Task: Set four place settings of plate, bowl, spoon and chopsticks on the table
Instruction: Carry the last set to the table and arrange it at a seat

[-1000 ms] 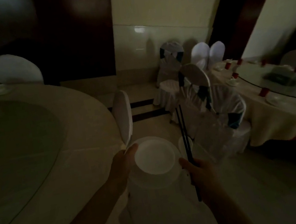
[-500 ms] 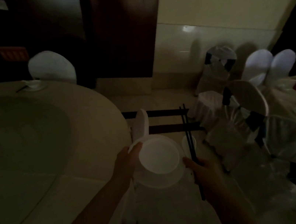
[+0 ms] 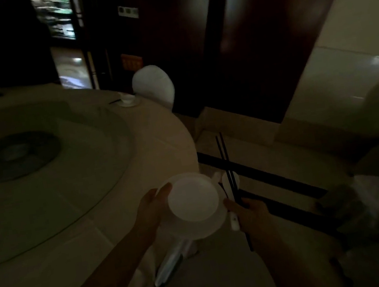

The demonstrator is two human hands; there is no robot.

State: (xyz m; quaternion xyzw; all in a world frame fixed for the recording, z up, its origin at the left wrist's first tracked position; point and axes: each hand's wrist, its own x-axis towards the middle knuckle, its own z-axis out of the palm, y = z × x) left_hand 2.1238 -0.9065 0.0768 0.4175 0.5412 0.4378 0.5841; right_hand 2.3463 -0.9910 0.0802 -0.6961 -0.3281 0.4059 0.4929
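Risk: bowl (image 3: 192,198) may slide off plate (image 3: 197,231) if tilted | left hand (image 3: 153,208) grips plate rim, just off counter (image 3: 70,211) edge | right hand (image 3: 249,213) pinches chopsticks (image 3: 222,153) and spoon (image 3: 226,184) beside counter; loose bundle may slip in dim light

Dim room, left hand (image 3: 153,210) holding plate (image 3: 197,229) with bowl (image 3: 193,198) on it, right hand (image 3: 250,213) gripping chopsticks (image 3: 228,174) and spoon (image 3: 229,186), round table (image 3: 89,208) beside, one place setting (image 3: 128,100) at far edge

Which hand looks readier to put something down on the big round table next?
Probably the left hand. It holds the plate with the bowl on it, beside the table's edge. The right hand, gripping chopsticks and spoon, is farther out over the floor.
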